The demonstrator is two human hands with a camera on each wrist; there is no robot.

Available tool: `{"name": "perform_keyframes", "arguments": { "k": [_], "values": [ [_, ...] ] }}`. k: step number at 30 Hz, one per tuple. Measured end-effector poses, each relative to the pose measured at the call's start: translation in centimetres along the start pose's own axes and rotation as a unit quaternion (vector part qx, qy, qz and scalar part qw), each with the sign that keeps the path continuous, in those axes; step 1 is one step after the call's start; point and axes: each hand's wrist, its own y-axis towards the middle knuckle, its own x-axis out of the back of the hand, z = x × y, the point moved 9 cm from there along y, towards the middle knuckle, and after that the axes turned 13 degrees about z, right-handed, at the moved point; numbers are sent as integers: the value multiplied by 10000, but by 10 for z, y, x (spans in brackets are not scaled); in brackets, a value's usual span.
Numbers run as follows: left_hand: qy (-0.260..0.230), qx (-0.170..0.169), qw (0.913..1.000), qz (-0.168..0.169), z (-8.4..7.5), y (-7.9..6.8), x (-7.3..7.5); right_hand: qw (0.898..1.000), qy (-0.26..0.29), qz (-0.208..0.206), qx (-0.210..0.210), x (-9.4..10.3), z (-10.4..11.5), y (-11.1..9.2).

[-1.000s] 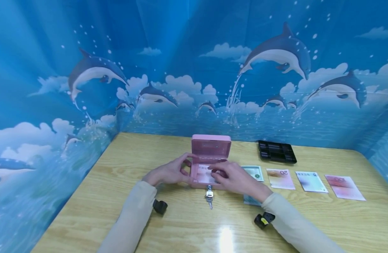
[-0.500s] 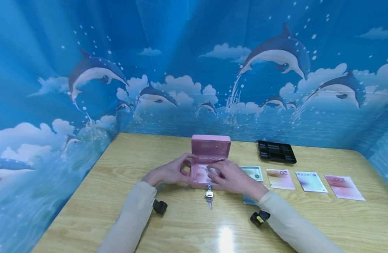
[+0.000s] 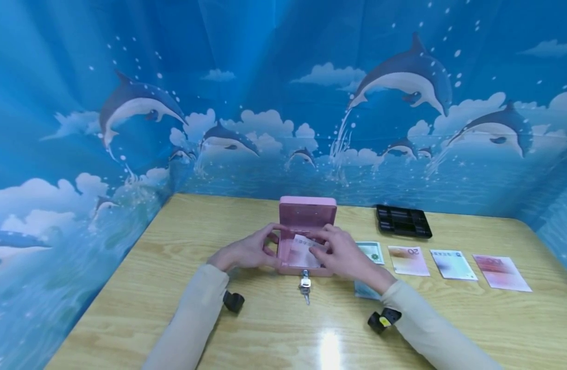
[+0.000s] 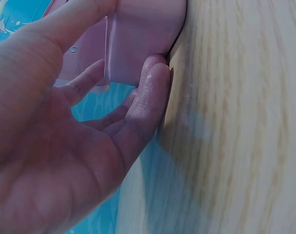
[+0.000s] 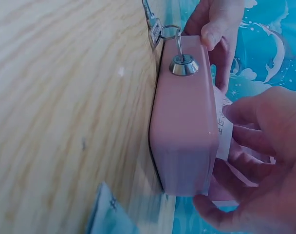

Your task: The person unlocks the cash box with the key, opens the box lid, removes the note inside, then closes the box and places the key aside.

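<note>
A pink cash box (image 3: 308, 215) stands on the table with its lid raised. My left hand (image 3: 252, 251) grips the box's left side, the thumb at the front corner and the other fingers farther back along the wall. Inside the box, a pale banknote (image 3: 303, 253) sits askew, its right part lifted. My right hand (image 3: 345, 255) pinches that banknote at its right edge between thumb and fingers. In the right wrist view, the banknote (image 5: 225, 131) pokes above the box rim. A ring with keys (image 3: 305, 283) hangs from the front lock (image 5: 184, 65).
Right of the box lie a green banknote (image 3: 372, 252) and a teal one (image 3: 365, 291), partly behind the right forearm. Farther right are a 20 note (image 3: 409, 261), a bluish note (image 3: 454, 265) and a red note (image 3: 502, 272). A black compartment tray (image 3: 403, 222) sits behind them.
The banknote lay flat in the box earlier; now it is turned and raised on its right side. My right hand has shifted slightly up and right; the left hand stays put.
</note>
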Motion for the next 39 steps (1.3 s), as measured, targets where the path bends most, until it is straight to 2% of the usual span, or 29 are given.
{"name": "perform_keyframes", "arguments": {
  "k": [5,11,15,24,39],
  "values": [
    [-4,32,10000,-10,-1,-1,-1,9992,-293,-251,-115,4,-1,-4],
    [-33,25,10000,-4,-2,-2,-1,9997,172,-24,175,5,2,-8],
    [-13,62,10000,-28,-1,-2,0,9990,433,81,118,5,-1,-10],
    [-12,151,9999,-56,0,-1,0,9950,908,-136,-401,9,-14,-17],
    [-80,70,9999,17,0,-1,-1,9898,1270,-575,-308,25,-15,-23]
  ]
}}
